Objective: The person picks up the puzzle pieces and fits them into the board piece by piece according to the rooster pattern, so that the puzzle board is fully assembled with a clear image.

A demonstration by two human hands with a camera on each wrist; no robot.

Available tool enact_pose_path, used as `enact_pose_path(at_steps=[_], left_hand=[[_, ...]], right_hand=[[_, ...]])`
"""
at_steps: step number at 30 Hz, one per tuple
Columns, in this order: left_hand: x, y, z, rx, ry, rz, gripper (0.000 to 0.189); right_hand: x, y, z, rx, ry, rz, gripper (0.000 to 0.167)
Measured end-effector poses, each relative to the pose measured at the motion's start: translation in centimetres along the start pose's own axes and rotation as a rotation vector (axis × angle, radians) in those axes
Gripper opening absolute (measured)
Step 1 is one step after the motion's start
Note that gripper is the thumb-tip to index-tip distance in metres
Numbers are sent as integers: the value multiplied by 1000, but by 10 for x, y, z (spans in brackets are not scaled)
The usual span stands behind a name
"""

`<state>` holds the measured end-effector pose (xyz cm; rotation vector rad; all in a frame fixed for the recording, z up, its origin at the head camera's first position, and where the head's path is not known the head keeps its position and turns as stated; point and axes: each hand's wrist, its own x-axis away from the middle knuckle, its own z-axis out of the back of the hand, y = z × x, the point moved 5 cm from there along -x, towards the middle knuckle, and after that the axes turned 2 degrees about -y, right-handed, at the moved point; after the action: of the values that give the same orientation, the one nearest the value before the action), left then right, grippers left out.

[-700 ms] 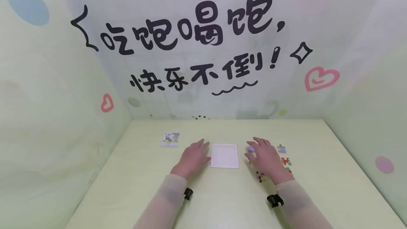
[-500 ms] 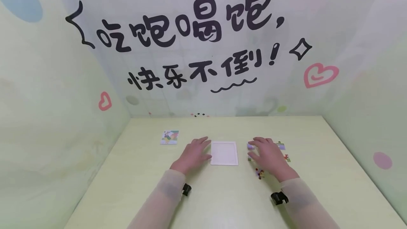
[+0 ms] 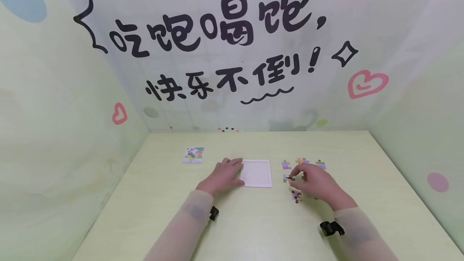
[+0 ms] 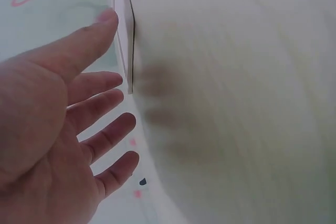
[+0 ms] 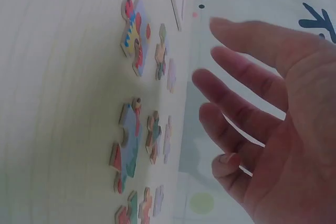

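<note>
My left hand (image 3: 222, 175) lies at the left side of a white square puzzle frame (image 3: 270, 174), fingertips and thumb touching its edge. In the left wrist view the fingers are extended beside the frame's side. My right hand (image 3: 318, 182) is among jigsaw pieces, thumb and forefinger pinching a small dark-red jigsaw piece (image 3: 290, 178). In the right wrist view the fingers look apart, and the held piece cannot be made out. Loose pieces lie around it: one behind (image 3: 286, 164), one in front (image 3: 296, 196). The hand hides others in the head view.
A finished rooster picture (image 3: 193, 155) lies flat at the back left. Several colourful jigsaw pieces (image 5: 128, 148) lie in rows on the pale table (image 3: 253, 228). A printed cloth wall (image 3: 203, 120) stands behind the table and at both sides.
My left hand has moved slightly right onto the frame's edge. My right hand has drawn its fingers together, pinching a jigsaw piece, and shifted a little right, uncovering pieces behind it.
</note>
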<state>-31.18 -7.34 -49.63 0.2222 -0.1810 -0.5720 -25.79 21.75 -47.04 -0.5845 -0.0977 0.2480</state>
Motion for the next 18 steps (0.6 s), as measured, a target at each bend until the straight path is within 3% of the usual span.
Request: enact_pose_path(at_steps=[8,18], left_hand=[[0,0,-3,-11,-24,22,67],[-3,-2,-3,-36,-38,33,66]], right_hand=[[5,9,-2,-3,-103,45,30],[7,13,-8,-16,-162,81,33]])
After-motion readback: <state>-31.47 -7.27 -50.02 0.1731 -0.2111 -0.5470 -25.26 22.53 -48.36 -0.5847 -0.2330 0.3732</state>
